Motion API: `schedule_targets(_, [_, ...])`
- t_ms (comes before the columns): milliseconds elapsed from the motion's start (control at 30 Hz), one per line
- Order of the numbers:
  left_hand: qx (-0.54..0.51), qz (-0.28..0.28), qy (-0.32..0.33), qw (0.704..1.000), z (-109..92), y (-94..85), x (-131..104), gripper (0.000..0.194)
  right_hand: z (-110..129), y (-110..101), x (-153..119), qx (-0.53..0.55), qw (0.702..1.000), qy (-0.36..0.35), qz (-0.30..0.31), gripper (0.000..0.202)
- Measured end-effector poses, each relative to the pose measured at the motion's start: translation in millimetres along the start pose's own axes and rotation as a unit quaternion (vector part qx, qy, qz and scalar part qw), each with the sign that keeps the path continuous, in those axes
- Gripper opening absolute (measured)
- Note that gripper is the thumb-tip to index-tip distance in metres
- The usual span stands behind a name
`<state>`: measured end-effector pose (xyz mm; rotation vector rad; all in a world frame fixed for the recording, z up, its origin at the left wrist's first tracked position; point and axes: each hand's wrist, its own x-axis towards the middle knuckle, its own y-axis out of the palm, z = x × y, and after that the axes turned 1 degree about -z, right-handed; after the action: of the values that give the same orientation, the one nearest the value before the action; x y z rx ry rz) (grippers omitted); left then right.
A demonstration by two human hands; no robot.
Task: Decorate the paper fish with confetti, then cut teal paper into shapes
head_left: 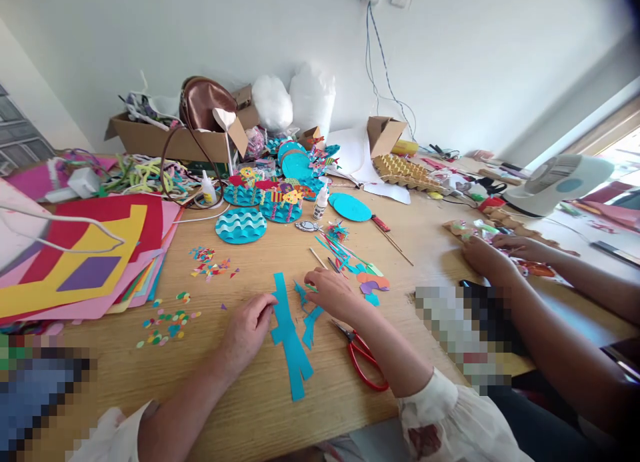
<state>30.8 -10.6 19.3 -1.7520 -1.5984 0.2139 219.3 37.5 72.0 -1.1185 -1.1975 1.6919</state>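
Observation:
Blue paper strips (291,345) lie on the wooden table between my two hands. At their left edge, my left hand (251,325) has its fingers pressed together on the border of the blue paper. My right hand (333,292) hovers over small blue scraps (309,329) to the right of the strips, its fingers apart and partly curled. Whether it touches a scrap is unclear. Red-handled scissors (364,362) rest beside my right forearm, their tips pointing up and left.
Stacked coloured sheets (100,262) lie at left, near paper dots (173,325). Blue decorated discs (241,226) and a glue bottle (321,202) stand ahead. Another person's hands (487,257) work at right, near a white fan (555,182).

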Motion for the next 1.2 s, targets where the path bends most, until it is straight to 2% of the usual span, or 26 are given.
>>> schedule_targets(233, [-0.008,0.005,-0.009,1.000,-2.4,-2.3,1.0,0.018,12.4,1.3,3.9,-0.013,0.999,0.039,0.012,0.017])
schedule_targets(600, [-0.024,0.010,-0.024,0.999,-6.1,-2.3,0.6,0.019,5.0,13.3,7.2,0.003,0.998,0.055,-0.009,0.015])
schedule_targets(1033, [-0.010,0.020,-0.019,1.000,-7.1,-1.5,-0.1,0.019,13.2,12.3,8.6,0.011,0.997,0.079,-0.024,0.018])
schedule_targets(1200, [-0.007,0.029,-0.008,1.000,-5.6,1.3,-1.1,0.020,13.4,16.5,12.3,0.023,0.996,0.082,-0.022,0.014])
